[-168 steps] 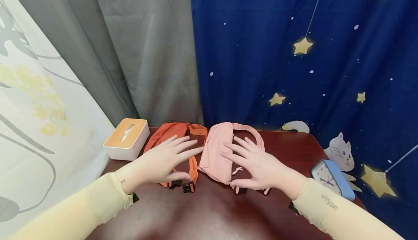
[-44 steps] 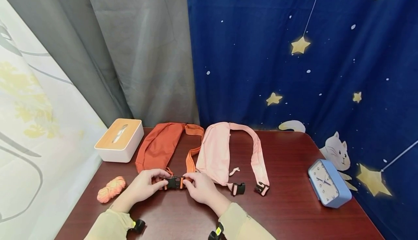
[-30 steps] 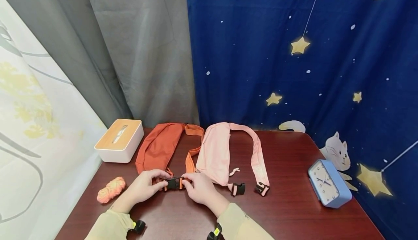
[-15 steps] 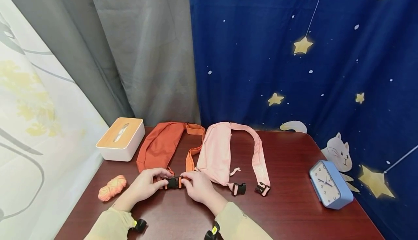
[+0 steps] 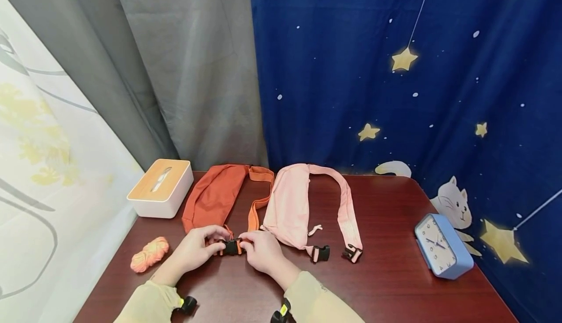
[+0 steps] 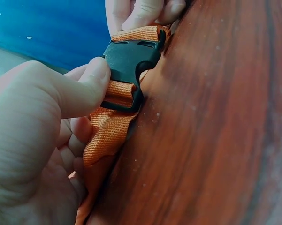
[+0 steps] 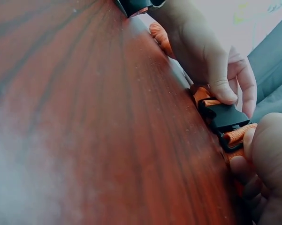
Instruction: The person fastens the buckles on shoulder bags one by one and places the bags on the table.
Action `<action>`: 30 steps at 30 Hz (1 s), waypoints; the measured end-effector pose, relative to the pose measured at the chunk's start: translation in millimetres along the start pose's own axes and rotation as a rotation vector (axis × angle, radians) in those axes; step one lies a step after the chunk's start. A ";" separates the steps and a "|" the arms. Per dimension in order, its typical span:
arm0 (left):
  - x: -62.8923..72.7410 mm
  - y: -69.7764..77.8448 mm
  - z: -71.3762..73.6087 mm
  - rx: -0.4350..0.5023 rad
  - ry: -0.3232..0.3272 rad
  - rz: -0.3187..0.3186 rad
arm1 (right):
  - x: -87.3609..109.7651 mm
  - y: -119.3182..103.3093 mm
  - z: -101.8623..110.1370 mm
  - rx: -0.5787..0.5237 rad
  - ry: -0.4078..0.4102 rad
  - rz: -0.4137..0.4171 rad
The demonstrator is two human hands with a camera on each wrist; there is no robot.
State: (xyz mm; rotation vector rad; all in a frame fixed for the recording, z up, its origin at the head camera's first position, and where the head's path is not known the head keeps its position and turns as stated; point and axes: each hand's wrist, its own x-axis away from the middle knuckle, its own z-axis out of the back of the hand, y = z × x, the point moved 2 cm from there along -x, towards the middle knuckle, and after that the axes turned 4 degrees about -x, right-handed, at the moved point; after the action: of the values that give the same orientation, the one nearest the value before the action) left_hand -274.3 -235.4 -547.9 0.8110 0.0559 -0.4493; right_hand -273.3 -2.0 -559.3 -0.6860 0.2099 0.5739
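A rust-orange waist bag (image 5: 215, 193) lies on the table, its orange strap (image 5: 262, 174) looping round to a black side-release buckle (image 5: 230, 247) at the near end. My left hand (image 5: 195, 250) pinches the socket half of that buckle, thumb on top of the black plastic in the left wrist view. From the other side my right hand (image 5: 265, 251) pinches the orange webbing at the prong end. The two halves sit pushed together, with hardly any prong showing between them. Beside it lies a pink waist bag (image 5: 290, 201) with its two buckle halves apart.
A white tissue box (image 5: 164, 186) with a wooden lid stands at the back left. Nearer on the left is a peach yarn skein (image 5: 149, 254). A blue alarm clock (image 5: 443, 246) stands at the right edge of the table (image 5: 395, 284). Curtains hang close behind.
Both hands have come from hovering spread over the bags to the orange bag's buckle. In the last second my right hand has moved slightly left, and the gap between the buckle halves has closed.
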 end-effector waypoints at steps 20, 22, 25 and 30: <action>1.5 -2.1 0.6 -0.017 0.037 0.025 | -1.2 -6.0 -6.2 -0.032 -0.015 -0.108; 1.5 -2.0 1.5 -0.025 0.036 0.025 | -1.4 -7.2 -4.6 -0.023 -0.031 -0.098; 2.0 -1.5 2.9 -0.034 0.028 0.008 | -1.2 -8.9 -1.8 -0.020 -0.052 -0.094; 2.1 0.3 4.1 -0.038 0.027 -0.047 | 0.4 -11.6 4.0 -0.027 -0.061 -0.094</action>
State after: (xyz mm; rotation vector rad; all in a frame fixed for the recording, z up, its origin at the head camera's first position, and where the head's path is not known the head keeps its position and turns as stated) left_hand -272.8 -238.8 -545.4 0.7795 0.1086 -0.4806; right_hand -266.5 -6.6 -550.2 -0.6998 0.1125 0.5077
